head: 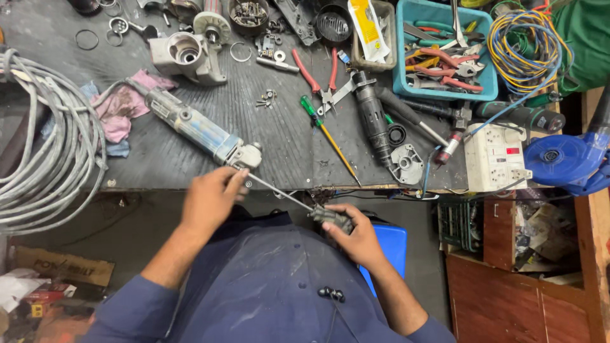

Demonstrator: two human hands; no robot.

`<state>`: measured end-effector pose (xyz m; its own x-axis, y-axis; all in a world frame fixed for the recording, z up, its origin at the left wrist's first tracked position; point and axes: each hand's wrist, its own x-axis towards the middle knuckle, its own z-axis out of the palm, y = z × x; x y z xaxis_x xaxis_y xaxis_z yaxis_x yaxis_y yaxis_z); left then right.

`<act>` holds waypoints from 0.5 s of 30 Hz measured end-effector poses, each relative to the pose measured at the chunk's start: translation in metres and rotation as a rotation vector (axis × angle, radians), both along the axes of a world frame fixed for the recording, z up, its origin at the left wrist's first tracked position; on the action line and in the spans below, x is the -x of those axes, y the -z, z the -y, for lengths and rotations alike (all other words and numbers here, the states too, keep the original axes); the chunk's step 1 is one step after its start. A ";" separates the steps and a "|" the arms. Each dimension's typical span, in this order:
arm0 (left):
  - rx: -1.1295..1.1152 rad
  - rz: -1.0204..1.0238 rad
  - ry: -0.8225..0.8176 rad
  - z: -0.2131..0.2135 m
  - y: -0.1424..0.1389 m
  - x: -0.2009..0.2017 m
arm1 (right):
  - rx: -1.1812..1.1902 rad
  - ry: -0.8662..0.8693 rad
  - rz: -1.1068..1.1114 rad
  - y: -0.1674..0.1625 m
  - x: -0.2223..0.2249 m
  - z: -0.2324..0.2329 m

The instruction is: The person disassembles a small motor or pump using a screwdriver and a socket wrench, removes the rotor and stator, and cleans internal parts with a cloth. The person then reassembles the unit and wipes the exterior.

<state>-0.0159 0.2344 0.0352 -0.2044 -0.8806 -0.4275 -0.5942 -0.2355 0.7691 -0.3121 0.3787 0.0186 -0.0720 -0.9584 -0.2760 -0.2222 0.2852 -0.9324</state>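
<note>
Left hand (210, 198) fingers pinching grinder (197, 130) head at worktop (190, 171) edge; right hand (356, 236) fingers wrapping screwdriver (298, 204) handle, tip seating in head; gear housing (187, 57) already lying detached

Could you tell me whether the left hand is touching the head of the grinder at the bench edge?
Touching: the head view shows the left hand with its fingertips closed against the grinder head, no gap visible.

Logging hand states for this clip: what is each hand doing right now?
Left hand: closed on the head of the angle grinder.
Right hand: closed on the screwdriver handle.
</note>
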 end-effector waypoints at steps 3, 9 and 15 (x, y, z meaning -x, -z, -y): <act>0.782 0.263 0.297 0.015 -0.018 -0.025 | 0.379 -0.109 -0.422 -0.015 -0.012 0.004; 1.027 0.196 0.619 0.047 -0.025 -0.039 | 0.153 -0.162 -0.508 -0.026 -0.029 0.011; 1.069 0.171 0.707 0.057 -0.025 -0.046 | 0.271 -0.119 -0.359 0.006 0.006 -0.001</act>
